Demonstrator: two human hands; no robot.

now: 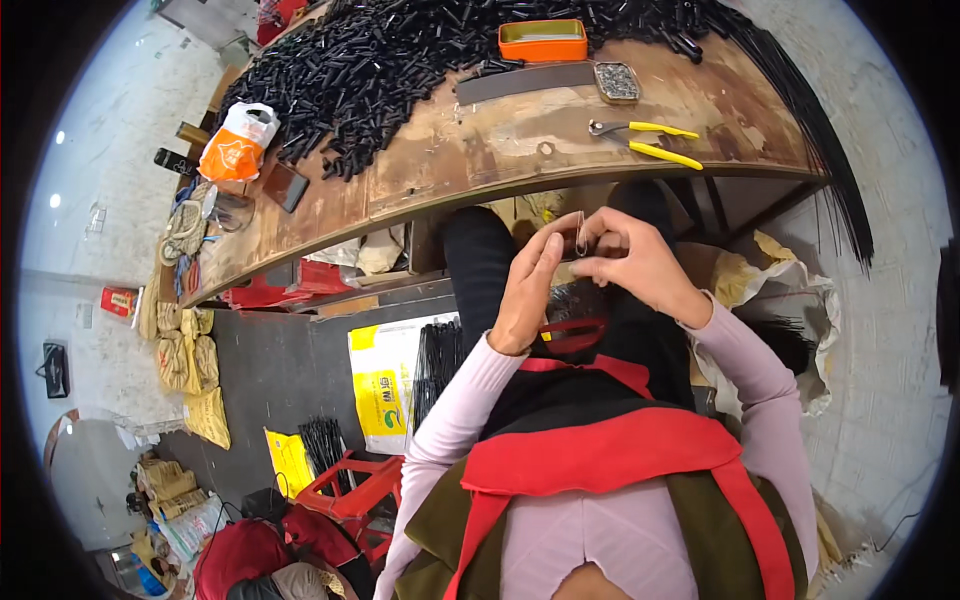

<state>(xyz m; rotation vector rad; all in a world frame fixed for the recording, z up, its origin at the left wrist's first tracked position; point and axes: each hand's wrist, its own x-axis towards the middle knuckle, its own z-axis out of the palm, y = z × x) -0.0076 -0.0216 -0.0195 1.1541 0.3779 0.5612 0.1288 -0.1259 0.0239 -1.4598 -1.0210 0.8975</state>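
Observation:
Above my lap, my left hand (530, 290) and my right hand (642, 262) come together at the fingertips. Between them is a small, thin, shiny loop-shaped piece (582, 236), too small to name surely. The left fingers point up and bend in toward it, thumb alongside. On the other side my right fingers curl around to it, the thumb lower down. Fingers partly hide the piece. Beyond my hands, on the wooden table (430, 205), lie end-cutting pliers (648, 140) with yellow handles, jaws to the left.
Black tube-like pieces (340, 85) are heaped on the table. Nearby are an orange tin (542, 41), a clear box of small metal parts (616, 82), a dark flat bar (525, 83) and a phone-like slab (286, 187). Long black rods (800, 110) overhang the right end. A red stool (365, 490) stands lower left.

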